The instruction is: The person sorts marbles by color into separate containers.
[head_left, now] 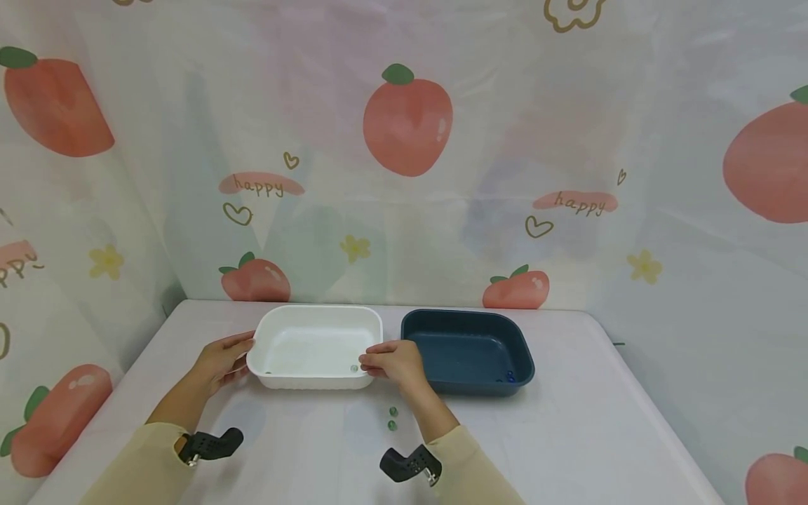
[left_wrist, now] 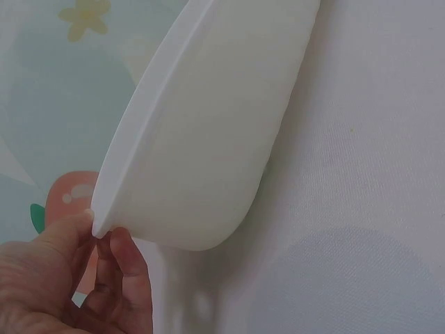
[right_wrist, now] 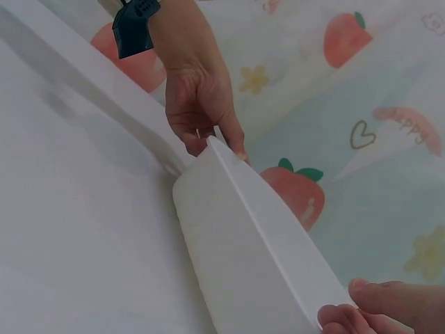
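A white plastic basin (head_left: pixel 315 382) stands on the table, held at both ends. My left hand (head_left: pixel 221 361) pinches its left rim, thumb on top and curled fingers beneath, as the left wrist view shows of the hand (left_wrist: pixel 83 271). At the opposite end my right hand (head_left: pixel 400 361) grips the right rim between thumb and fingers; part of this hand (right_wrist: pixel 382 306) shows in the right wrist view. A clear marble (head_left: pixel 354 368) lies inside the white basin near my right fingers. A dark speck by its left front wall is too small to tell.
A dark blue basin (head_left: pixel 467 387) stands just right of the white one, with blue marbles (head_left: pixel 510 376) in its front right corner. Two green marbles (head_left: pixel 393 418) lie on the white table (head_left: pixel 303 449) in front, near my right forearm. A printed cloth hangs behind.
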Demonstrator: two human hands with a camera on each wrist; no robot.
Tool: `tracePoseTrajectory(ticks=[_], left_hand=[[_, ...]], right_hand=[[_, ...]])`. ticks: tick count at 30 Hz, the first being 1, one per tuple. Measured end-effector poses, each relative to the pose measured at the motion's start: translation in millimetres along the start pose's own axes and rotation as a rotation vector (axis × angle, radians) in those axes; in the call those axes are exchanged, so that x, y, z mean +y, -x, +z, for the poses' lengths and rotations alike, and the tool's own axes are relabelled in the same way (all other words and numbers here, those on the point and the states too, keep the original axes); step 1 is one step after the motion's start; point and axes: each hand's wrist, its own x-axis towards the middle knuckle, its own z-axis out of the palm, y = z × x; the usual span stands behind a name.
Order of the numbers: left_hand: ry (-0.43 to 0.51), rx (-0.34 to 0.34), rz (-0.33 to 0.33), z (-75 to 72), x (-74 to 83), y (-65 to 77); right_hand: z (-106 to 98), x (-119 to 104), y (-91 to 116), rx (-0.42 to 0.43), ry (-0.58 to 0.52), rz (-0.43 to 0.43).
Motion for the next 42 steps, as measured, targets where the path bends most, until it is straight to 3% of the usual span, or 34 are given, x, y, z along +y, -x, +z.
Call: tracePoseTrajectory(ticks=[24,42], left_hand=[[-0.004,-0.004,0.000,1.8,2.8,0.3],[-0.029,0.008,0.001,2.1,0.8,1.0]], right_hand=[[-5,3,9,-0.019,-0.024,0.019],[-32,13,36,-0.045,-0.020,0.015]])
